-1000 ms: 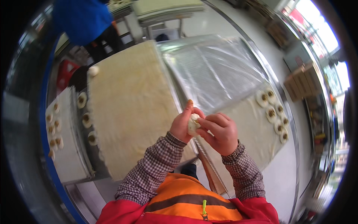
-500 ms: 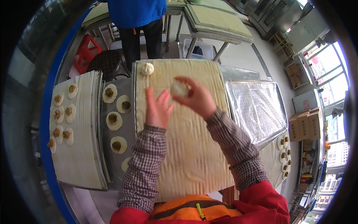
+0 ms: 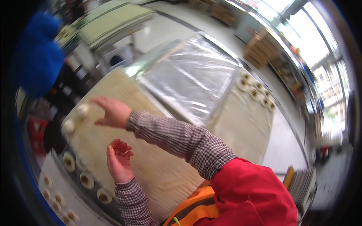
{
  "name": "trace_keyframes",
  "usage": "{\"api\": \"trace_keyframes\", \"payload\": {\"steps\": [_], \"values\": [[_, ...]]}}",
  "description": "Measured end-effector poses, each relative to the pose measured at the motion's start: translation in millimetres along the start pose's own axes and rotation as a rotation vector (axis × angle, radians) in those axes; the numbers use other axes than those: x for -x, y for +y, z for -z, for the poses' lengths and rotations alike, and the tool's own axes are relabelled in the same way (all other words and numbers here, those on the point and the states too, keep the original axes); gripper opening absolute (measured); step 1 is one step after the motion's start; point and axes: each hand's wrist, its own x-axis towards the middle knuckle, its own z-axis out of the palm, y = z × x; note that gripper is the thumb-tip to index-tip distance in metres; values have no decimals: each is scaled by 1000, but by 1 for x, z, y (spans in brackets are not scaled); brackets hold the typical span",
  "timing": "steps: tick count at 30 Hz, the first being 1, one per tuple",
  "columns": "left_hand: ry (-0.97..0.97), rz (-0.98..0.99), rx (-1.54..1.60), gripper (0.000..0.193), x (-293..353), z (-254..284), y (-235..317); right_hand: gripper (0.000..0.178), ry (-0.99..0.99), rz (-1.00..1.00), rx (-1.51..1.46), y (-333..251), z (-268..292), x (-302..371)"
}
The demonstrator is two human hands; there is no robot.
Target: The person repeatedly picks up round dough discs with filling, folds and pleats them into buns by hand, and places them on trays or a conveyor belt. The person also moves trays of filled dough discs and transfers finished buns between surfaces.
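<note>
Two white pleated buns rest near the far left corner of a cloth-covered tray (image 3: 158,177): one bun (image 3: 82,110) and, closer to the edge, another bun (image 3: 68,126). My right hand (image 3: 113,112) is just right of the first bun, fingers and thumb apart, holding nothing. Over the tray's left part, my left hand (image 3: 120,162) is palm up with loosely curled fingers, also holding nothing. Along the tray's left side, dough rounds with brown filling (image 3: 86,180) lie on a grey surface. The picture is somewhat smeared by motion.
More filled dough rounds lie on the left tray (image 3: 45,167) and on the right-hand cloth tray (image 3: 241,120). A plastic-covered tray (image 3: 188,79) is beyond my right arm. A person in blue (image 3: 39,56) stands at the far left, near a red stool (image 3: 37,135).
The view has swung to the right. My right hand has let go of the bun, which now sits beside the first one. My left hand's fingers have curled loosely.
</note>
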Motion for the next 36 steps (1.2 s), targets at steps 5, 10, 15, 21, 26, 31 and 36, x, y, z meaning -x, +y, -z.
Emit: {"api": "trace_keyframes", "payload": {"steps": [5,10,15,21,26,31,36], "values": [[-429,208,-161,32,-3,-160,-81,26,353,-457,-133,4,210,186],[-761,269,-545,38,-41,-355,-238,19,621,-808,-120,-7,347,399],[-797,-394,-1159,57,-113,-499,-375,17,889,-1040,-149,-34,400,568],[-802,-354,-1934,53,-127,-549,-395,16,1156,-1139,-333,-46,406,656],[-961,-322,-1968,47,-94,-565,-369,14,1123,-1047,-342,-28,411,645],[-958,-606,-1776,39,-58,-536,-350,14,935,-900,-223,-16,434,602],[-783,267,-578,40,-14,-474,-286,15,831,-673,-94,-1,465,519]]}}
